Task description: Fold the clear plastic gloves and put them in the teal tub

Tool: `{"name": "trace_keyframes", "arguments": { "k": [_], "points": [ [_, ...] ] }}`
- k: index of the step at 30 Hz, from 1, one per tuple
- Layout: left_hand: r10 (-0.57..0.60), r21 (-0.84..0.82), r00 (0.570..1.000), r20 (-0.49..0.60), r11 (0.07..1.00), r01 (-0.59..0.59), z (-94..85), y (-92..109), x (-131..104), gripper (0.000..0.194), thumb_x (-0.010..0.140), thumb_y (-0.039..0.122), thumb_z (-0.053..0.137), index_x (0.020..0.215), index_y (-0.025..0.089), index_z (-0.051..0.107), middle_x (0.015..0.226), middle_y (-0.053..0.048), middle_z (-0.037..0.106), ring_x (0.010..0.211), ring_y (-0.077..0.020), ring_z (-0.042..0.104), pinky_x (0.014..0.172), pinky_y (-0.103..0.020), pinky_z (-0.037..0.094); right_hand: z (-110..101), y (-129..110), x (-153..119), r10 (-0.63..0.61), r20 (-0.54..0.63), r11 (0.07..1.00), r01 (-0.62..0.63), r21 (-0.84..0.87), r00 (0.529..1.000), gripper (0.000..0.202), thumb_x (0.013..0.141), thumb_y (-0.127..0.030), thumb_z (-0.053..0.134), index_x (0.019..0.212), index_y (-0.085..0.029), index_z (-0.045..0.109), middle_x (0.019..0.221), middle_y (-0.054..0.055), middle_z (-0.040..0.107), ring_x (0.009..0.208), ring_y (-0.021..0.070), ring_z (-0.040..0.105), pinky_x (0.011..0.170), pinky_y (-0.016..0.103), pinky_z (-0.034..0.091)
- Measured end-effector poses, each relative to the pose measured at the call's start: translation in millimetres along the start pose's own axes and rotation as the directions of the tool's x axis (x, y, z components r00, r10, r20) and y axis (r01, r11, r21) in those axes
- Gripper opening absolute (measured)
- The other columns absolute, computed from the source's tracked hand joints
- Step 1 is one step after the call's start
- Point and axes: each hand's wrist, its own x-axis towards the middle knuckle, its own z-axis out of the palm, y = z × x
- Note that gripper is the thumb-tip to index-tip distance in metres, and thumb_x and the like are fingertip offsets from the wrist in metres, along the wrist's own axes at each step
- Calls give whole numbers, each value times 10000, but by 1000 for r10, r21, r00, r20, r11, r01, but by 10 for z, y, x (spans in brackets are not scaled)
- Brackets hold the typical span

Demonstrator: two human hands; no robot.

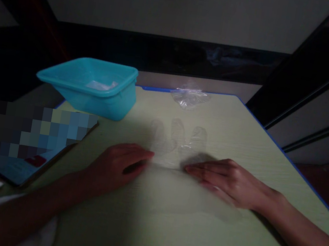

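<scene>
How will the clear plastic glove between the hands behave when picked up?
The clear plastic glove is probably floppy: it lies flat and wrinkled. Likely very light: the see-through film looks thin. Its finger parts may fold over, lying loose on the table.

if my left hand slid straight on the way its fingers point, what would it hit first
Most likely the clear plastic glove, right by the fingers of the left hand; blur hides whether they already touch. The right hand lies farther along.
</scene>
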Motion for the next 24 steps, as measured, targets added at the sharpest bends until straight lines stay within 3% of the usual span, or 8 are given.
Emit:
{"name": "trace_keyframes", "arguments": {
  "k": [5, 10, 14, 17, 20, 24],
  "points": [
    [-240, -230, 970, 39, 943, 242, -18, 20, 45, 261, 790, 176, 501, 1013, 200, 635, 829, -33, 727, 760, -178, 675, 767, -303, 526, -16, 35, 17, 88, 20, 987, -90, 132, 996, 397, 978, -277, 264, 1047, -88, 606, 919, 110, 699, 835, 157, 668, 719, 252, 531],
    [-489, -364, 858, 156, 779, 510, -37, 31, 127, 315, 726, 248, 538, 1016, 176, 636, 771, -31, 728, 717, -201, 675, 725, -309, 514, -36, 68, 58, 207, 16, 941, -204, 270, 978, 368, 973, -299, 303, 927, -126, 625, 788, 60, 669, 702, 126, 624, 630, 224, 470],
    [-589, -421, 781, 205, 668, 614, -25, -3, 192, 356, 678, 298, 596, 1012, 178, 626, 742, -16, 725, 709, -209, 673, 688, -298, 509, -57, 114, 96, 318, 40, 878, -310, 365, 947, 450, 963, -371, 314, 747, -140, 633, 518, -31, 464, 454, 79, 421, 455, 216, 325],
    [-622, -473, 744, 245, 593, 652, -6, -52, 235, 461, 642, 322, 623, 1067, 147, 590, 716, -17, 724, 709, -210, 673, 691, -302, 503, -45, 162, 118, 419, 110, 739, -409, 535, 901, 478, 941, -464, 328, 839, -135, 660, 614, -5, 554, 536, 85, 473, 517, 215, 358],
    [-646, -478, 700, 305, 531, 699, -5, -83, 284, 551, 609, 328, 638, 1110, 113, 561, 683, -19, 723, 720, -219, 674, 697, -306, 493, -8, 220, 139, 504, 211, 531, -493, 689, 838, 520, 890, -552, 383, 844, -120, 668, 766, 56, 656, 674, 124, 567, 622, 245, 416],
    [-674, -451, 655, 343, 493, 744, -28, -72, 346, 584, 609, 322, 634, 1143, 105, 541, 681, -15, 724, 751, -234, 676, 695, -305, 479, 45, 293, 182, 568, 324, 288, -552, 783, 756, 518, 821, -599, 476, 809, -121, 675, 727, 64, 679, 625, 124, 581, 586, 251, 419]
  ]
}}
